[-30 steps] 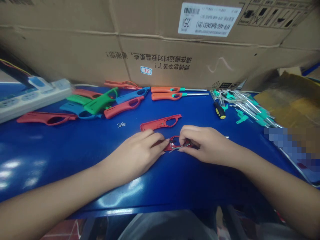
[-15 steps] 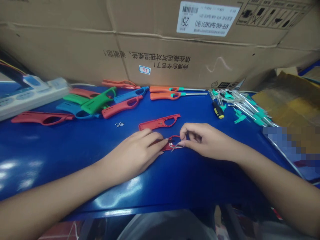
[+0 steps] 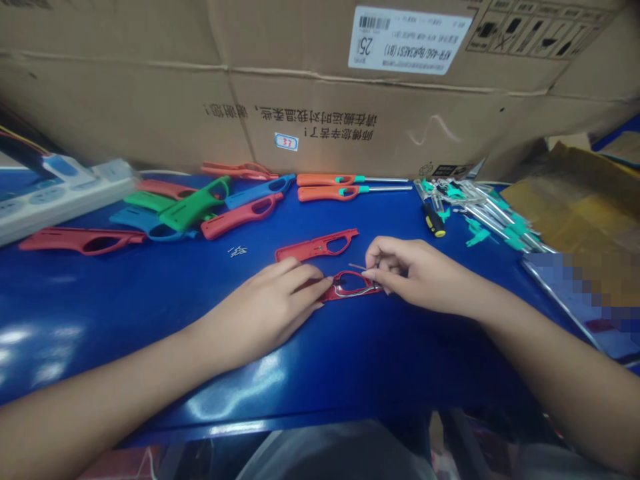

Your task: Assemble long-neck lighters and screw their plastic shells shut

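My left hand (image 3: 280,300) is closed on the handle end of a red lighter shell half (image 3: 345,295), pressing it on the blue table. Thin wires lie along the inside of this shell, below its trigger loop. At the shell's right end, my right hand (image 3: 403,270) pinches a thin wire or tube (image 3: 357,267), whose free end sticks out to the left of the fingertips. What else those fingers cover is hidden. Just beyond both hands rests another red shell half (image 3: 317,247), its inner side up.
Small screws (image 3: 238,251) lie left of the hands. Farther back are coloured shells (image 3: 195,203), two orange lighters (image 3: 327,193), a screwdriver (image 3: 433,220) and metal tubes with green parts (image 3: 500,223). A power strip (image 3: 65,197) stands left; a cardboard box (image 3: 150,100) walls the back.
My right hand has moved slightly right along the red shell. The wires, crossed and raised before, now run along the shell's lower edge. My left hand keeps its hold.
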`<state>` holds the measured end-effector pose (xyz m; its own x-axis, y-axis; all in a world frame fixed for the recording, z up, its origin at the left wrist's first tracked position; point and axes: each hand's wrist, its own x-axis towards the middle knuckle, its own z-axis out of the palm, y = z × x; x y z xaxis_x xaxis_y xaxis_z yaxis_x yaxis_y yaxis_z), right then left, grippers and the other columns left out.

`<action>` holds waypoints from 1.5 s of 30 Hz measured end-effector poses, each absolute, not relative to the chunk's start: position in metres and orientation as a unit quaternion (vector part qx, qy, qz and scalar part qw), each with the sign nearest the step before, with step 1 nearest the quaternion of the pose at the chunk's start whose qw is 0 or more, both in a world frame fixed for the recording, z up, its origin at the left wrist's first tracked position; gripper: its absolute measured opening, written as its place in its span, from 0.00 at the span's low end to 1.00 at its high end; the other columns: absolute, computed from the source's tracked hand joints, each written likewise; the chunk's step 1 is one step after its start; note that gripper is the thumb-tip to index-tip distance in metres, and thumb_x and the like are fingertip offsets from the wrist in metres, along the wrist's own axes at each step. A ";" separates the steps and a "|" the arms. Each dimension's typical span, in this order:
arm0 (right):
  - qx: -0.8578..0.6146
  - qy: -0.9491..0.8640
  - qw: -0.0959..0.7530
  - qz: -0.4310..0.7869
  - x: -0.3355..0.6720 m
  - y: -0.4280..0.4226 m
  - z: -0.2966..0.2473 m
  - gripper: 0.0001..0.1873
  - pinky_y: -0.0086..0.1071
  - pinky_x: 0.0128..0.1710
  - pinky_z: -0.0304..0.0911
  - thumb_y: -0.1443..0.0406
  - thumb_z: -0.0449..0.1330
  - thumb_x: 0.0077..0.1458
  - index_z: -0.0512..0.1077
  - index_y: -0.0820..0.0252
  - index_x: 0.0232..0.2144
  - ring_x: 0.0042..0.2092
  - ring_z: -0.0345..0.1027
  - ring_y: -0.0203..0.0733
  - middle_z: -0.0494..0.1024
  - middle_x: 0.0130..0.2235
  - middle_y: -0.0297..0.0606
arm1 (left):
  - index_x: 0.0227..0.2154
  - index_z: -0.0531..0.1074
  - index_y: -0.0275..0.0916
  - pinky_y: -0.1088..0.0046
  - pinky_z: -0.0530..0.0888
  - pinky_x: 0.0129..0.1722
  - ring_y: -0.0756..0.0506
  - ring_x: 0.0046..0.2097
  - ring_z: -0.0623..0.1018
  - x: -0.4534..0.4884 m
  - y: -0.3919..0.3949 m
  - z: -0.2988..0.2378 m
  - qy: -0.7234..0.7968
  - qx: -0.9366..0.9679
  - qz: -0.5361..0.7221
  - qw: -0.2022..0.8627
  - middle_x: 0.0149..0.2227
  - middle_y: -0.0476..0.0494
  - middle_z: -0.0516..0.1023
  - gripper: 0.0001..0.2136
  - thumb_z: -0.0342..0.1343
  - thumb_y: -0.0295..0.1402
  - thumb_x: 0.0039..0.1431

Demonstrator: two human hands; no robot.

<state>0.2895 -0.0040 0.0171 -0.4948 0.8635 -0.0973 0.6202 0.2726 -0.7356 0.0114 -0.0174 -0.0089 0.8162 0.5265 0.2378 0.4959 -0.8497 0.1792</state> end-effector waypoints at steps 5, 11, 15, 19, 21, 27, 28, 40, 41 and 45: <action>-0.452 -0.803 0.169 0.351 0.290 -0.004 0.017 0.05 0.26 0.27 0.59 0.62 0.59 0.63 0.69 0.58 0.36 0.26 0.64 0.32 0.72 0.26 0.28 | 0.59 0.71 0.37 0.55 0.76 0.53 0.38 0.53 0.74 0.011 -0.017 -0.010 0.274 0.949 0.142 0.066 0.53 0.37 0.77 0.16 0.48 0.32 0.74; -0.384 -0.859 0.131 0.311 0.289 -0.008 0.021 0.02 0.28 0.32 0.58 0.69 0.60 0.60 0.71 0.57 0.37 0.31 0.64 0.33 0.73 0.32 0.31 | 0.59 0.69 0.40 0.59 0.72 0.56 0.41 0.57 0.72 0.012 -0.018 -0.010 0.281 0.936 0.150 0.150 0.56 0.39 0.74 0.15 0.47 0.30 0.74; -0.364 -0.879 0.127 0.281 0.287 -0.008 0.018 0.04 0.29 0.35 0.57 0.66 0.63 0.62 0.70 0.56 0.36 0.35 0.64 0.34 0.74 0.35 0.31 | 0.58 0.69 0.42 0.59 0.71 0.56 0.41 0.56 0.71 0.014 -0.016 -0.011 0.271 0.937 0.151 0.163 0.57 0.38 0.73 0.15 0.46 0.29 0.74; -0.350 -0.893 0.116 0.260 0.285 -0.008 0.013 0.03 0.30 0.36 0.57 0.64 0.61 0.65 0.71 0.56 0.39 0.37 0.66 0.36 0.75 0.38 0.32 | 0.58 0.71 0.43 0.57 0.71 0.56 0.40 0.56 0.70 0.014 -0.015 -0.013 0.276 0.935 0.147 0.167 0.56 0.38 0.73 0.15 0.46 0.29 0.74; -0.340 -0.902 0.105 0.243 0.285 -0.008 0.011 0.02 0.30 0.37 0.57 0.65 0.58 0.67 0.71 0.56 0.40 0.38 0.67 0.36 0.75 0.39 0.34 | 0.58 0.71 0.43 0.58 0.71 0.56 0.40 0.56 0.70 0.014 -0.015 -0.013 0.276 0.934 0.150 0.171 0.56 0.38 0.73 0.15 0.47 0.29 0.74; -0.334 -0.919 0.077 0.195 0.285 -0.007 0.011 0.08 0.32 0.38 0.57 0.64 0.53 0.70 0.70 0.58 0.39 0.39 0.67 0.38 0.74 0.40 0.36 | 0.59 0.71 0.44 0.57 0.71 0.56 0.40 0.55 0.70 0.014 -0.016 -0.011 0.269 0.938 0.142 0.167 0.56 0.38 0.72 0.17 0.46 0.29 0.74; -0.338 -0.919 0.075 0.191 0.285 -0.007 0.011 0.08 0.33 0.38 0.57 0.64 0.52 0.70 0.70 0.58 0.38 0.39 0.67 0.39 0.74 0.39 0.36 | 0.59 0.71 0.44 0.57 0.71 0.56 0.40 0.55 0.70 0.014 -0.016 -0.010 0.268 0.938 0.142 0.168 0.56 0.38 0.72 0.16 0.46 0.29 0.74; -0.389 -0.881 0.139 0.233 0.283 -0.007 0.011 0.04 0.30 0.33 0.55 0.68 0.59 0.64 0.73 0.59 0.34 0.32 0.63 0.34 0.73 0.33 0.33 | 0.61 0.70 0.44 0.56 0.74 0.55 0.39 0.54 0.71 0.015 -0.016 -0.010 0.263 0.948 0.131 0.123 0.57 0.37 0.72 0.18 0.47 0.28 0.73; -0.381 -0.883 0.140 0.237 0.284 -0.007 0.012 0.05 0.30 0.33 0.56 0.69 0.59 0.64 0.73 0.59 0.34 0.33 0.64 0.35 0.74 0.34 0.34 | 0.61 0.70 0.43 0.55 0.74 0.54 0.38 0.54 0.71 0.015 -0.016 -0.010 0.260 0.950 0.129 0.113 0.57 0.37 0.73 0.18 0.47 0.27 0.72; -0.365 -0.894 0.122 0.231 0.286 -0.009 0.015 0.08 0.32 0.37 0.57 0.68 0.56 0.66 0.75 0.59 0.36 0.37 0.68 0.38 0.76 0.38 0.37 | 0.60 0.71 0.41 0.54 0.76 0.53 0.37 0.54 0.72 0.015 -0.017 -0.007 0.250 0.957 0.123 0.077 0.56 0.36 0.73 0.17 0.48 0.27 0.72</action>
